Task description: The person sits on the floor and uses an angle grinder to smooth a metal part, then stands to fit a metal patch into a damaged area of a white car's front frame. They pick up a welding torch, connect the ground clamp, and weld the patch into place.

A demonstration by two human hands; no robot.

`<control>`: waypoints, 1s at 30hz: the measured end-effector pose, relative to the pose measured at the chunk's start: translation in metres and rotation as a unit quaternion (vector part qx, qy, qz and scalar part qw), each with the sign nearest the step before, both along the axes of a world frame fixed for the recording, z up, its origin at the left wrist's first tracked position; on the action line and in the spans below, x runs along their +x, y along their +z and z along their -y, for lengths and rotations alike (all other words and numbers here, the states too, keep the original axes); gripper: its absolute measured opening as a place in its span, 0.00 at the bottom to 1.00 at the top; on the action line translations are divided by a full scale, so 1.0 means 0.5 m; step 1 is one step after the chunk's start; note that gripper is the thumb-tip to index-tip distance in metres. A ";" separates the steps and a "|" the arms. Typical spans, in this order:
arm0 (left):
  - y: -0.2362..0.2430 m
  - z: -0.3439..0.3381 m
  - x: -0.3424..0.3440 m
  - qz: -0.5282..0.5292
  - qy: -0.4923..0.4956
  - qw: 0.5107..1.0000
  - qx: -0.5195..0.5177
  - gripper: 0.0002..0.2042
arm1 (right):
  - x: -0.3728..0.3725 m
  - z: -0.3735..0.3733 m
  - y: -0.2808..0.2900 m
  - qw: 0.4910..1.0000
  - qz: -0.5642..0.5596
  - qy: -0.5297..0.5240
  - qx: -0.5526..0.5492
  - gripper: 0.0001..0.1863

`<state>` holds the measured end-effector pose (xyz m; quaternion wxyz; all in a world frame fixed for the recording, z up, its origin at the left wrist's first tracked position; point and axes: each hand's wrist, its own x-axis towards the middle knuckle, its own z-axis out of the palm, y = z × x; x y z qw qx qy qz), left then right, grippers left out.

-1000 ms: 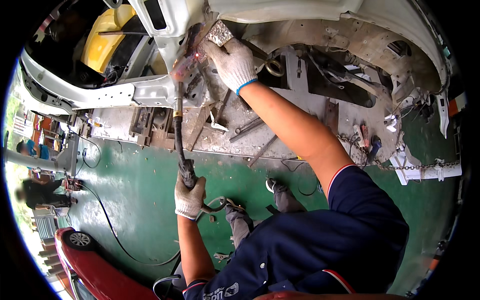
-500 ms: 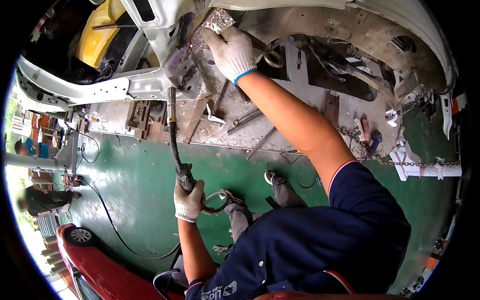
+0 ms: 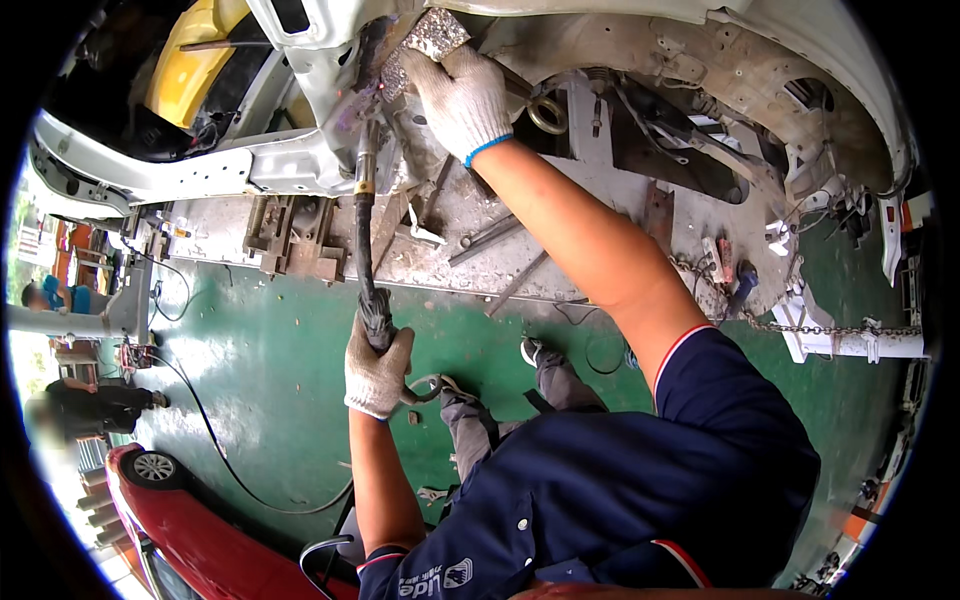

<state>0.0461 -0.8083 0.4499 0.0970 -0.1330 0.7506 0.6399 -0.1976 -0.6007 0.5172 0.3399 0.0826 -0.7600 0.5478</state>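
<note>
My left hand (image 3: 375, 372), in a knit glove, grips the dark handle of a welding torch (image 3: 374, 325), whose metal nozzle (image 3: 366, 150) points up at a discoloured joint on the grey car body shell (image 3: 300, 170). My right hand (image 3: 465, 100), also gloved, is closed on a crumpled, speckled silver sheet piece (image 3: 436, 35), held against that joint at the top of the view. Just right of that hand is a metal ring-ended tool (image 3: 543, 112). My right fingertips are partly hidden by the piece and glove.
Below the shell is a dirty metal bench (image 3: 210, 230) with steel bars, clamps (image 3: 295, 240), hand tools and a chain (image 3: 830, 328). A hose (image 3: 210, 420) crosses the green floor. A red car (image 3: 220, 530) stands lower left; two people (image 3: 90, 405) (image 3: 55, 295) are at the left edge.
The torch in my left hand has risen again since half a second ago, its nozzle nearer the joint. My right hand and the silver piece sit slightly higher in view than a second ago.
</note>
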 end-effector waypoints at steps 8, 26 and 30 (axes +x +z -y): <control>0.024 0.010 -0.064 -0.012 -0.015 0.999 -0.028 0.23 | 0.015 0.008 0.016 1.000 -0.012 -0.022 0.011 0.21; 0.036 0.014 -0.100 -0.024 -0.038 0.998 -0.035 0.21 | 0.021 0.009 0.018 1.000 -0.016 -0.017 0.015 0.16; 0.040 0.032 -0.113 -0.021 -0.049 0.997 -0.047 0.21 | 0.019 0.009 0.018 1.000 -0.011 -0.019 0.012 0.17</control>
